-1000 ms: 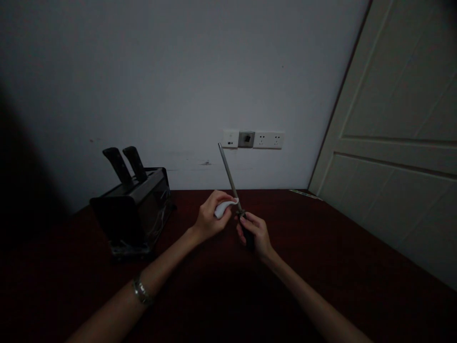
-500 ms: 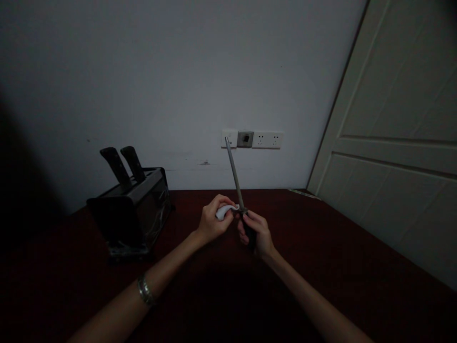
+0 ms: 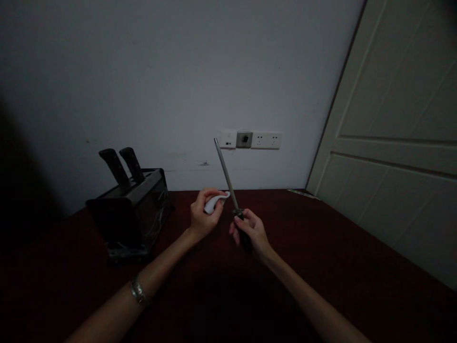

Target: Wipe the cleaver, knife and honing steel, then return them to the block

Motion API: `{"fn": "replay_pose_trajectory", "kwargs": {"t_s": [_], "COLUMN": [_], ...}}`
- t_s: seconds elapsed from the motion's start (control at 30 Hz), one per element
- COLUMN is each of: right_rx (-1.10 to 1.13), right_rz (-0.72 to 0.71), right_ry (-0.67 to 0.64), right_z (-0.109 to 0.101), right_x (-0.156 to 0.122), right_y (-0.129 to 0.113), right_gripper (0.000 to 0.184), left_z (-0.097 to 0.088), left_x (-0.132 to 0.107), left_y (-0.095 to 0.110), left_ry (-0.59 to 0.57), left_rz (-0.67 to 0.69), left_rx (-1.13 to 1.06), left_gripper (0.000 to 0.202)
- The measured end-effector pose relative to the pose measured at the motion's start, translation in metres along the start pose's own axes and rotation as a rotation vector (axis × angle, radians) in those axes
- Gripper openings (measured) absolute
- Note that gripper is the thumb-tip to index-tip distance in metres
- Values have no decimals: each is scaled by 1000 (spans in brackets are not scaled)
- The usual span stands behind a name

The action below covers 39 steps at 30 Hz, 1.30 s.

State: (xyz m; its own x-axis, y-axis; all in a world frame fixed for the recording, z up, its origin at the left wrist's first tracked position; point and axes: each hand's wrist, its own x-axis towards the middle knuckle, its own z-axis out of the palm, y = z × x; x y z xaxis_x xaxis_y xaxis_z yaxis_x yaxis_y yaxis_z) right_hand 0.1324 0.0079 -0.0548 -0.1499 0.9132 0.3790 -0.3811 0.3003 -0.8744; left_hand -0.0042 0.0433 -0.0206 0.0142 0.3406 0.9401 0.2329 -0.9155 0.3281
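My right hand grips the black handle of a honing steel, whose grey rod points up and slightly left toward the wall. My left hand is closed on a small white cloth, pressed against the lower part of the rod just above the handle. Both hands hover over a dark red table.
A black knife block with two dark knife handles sticking up stands at the left on the table. A row of wall sockets sits behind the rod. A pale door closes off the right side.
The rod has tilted back to the left and both hands have shifted slightly left. The cloth has slid a little up the rod from its base.
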Motion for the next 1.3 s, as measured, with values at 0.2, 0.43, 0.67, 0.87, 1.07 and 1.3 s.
{"fn": "replay_pose_trajectory", "kwargs": {"t_s": [0.2,0.43,0.67,0.87,1.07,1.3], "right_rx": [-78,-132,-14,58,139,156], "right_rz": [-91,-106,-28,-38,-10,-54], "right_ry": [66,115,125,82,88,54], "right_z": [1,0,-1,-6,-6,-1], "right_x": [3,3,0,-2,-4,-4], "right_y": [3,9,3,5,-8,-7], "right_gripper": [28,27,26,26,21,25], "left_z": [-1,3,7,5,0,-4], "left_x": [1,-5,-5,-2,-3,4], "left_y": [8,4,11,10,-8,-3], "left_ry": [-123,-328,-271,-273,-408,-164], "left_rz": [271,307,265,237,166,-35], "left_rx": [22,42,20,40,99,71], "left_gripper": [34,34,27,24,15,25]}}
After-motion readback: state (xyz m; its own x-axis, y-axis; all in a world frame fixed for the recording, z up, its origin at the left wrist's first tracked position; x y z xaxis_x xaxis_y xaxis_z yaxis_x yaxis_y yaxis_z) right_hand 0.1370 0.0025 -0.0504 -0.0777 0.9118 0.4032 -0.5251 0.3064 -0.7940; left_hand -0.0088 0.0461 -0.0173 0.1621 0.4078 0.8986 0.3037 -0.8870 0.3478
